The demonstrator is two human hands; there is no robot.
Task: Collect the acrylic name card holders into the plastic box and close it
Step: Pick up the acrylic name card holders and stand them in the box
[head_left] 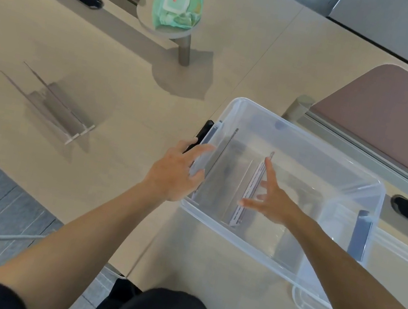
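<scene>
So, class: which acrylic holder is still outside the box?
The holder on the desk at far left, well away from both hands. The other holder already stands inside the clear box, under the right hand.

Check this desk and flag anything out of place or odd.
Nothing is damaged or spilled. One acrylic holder is out on the desk, far left of the plastic box. The lid lies under the box, not on it. A wipes pack sits on a small round stand.
</scene>
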